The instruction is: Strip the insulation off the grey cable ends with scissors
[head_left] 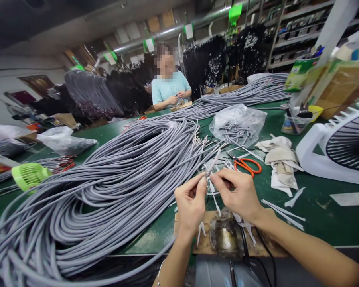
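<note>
Just right of the cable pile, my left hand (192,201) and my right hand (238,192) meet, thumbs and forefingers pinched. Between their fingertips is a small stripped cable end (208,174) with whitish and silvery strands, its details too fine to make out. A thin white strip (214,196) hangs below the fingers. The large bundle of grey cables (116,171) fills the table to the left, with stripped ends close to my hands. Orange-handled scissors (247,166) lie just beyond my right hand. Beneath both hands is a brown board (203,235) with a tape-wrapped metal block (228,239).
A clear bag of cable pieces (238,125), a folded cloth (283,161) and a white fan (341,147) stand to the right. A small green fan (30,175) is at left. A co-worker (171,89) sits across the green table (320,217).
</note>
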The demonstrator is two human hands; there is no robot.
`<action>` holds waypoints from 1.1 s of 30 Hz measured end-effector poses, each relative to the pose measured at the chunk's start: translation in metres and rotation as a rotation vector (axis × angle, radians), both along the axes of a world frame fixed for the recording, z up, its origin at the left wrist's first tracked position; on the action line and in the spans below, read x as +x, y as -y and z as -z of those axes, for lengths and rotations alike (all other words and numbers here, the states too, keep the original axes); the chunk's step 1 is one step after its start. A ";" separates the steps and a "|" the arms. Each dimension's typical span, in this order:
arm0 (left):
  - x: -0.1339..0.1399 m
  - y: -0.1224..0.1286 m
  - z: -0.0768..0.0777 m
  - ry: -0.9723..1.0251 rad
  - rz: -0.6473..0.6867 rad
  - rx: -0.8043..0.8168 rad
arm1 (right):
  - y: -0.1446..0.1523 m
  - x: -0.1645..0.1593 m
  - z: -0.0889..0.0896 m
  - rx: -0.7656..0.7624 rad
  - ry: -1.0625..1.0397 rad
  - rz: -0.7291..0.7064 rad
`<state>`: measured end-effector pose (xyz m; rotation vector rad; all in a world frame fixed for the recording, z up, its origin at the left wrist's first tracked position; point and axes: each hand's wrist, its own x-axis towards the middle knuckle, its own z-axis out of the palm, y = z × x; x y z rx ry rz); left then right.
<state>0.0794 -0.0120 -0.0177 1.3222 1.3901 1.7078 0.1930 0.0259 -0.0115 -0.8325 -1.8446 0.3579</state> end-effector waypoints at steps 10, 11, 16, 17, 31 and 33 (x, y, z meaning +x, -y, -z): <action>0.004 0.002 -0.002 -0.483 -0.138 0.093 | 0.006 0.003 0.006 0.135 0.022 0.112; 0.004 0.002 -0.004 -0.452 -0.122 0.083 | 0.007 0.003 0.007 0.196 0.050 0.134; 0.001 0.001 -0.004 -0.113 -0.016 0.017 | 0.007 0.004 0.009 0.305 0.129 0.120; 0.000 0.001 -0.003 -0.018 0.027 -0.014 | 0.006 0.005 0.008 0.283 0.127 0.107; -0.005 0.000 -0.002 0.292 0.244 -0.109 | 0.001 0.010 0.000 0.151 0.099 0.095; -0.005 0.000 -0.001 0.298 0.272 -0.107 | 0.001 0.010 -0.001 0.111 0.090 0.055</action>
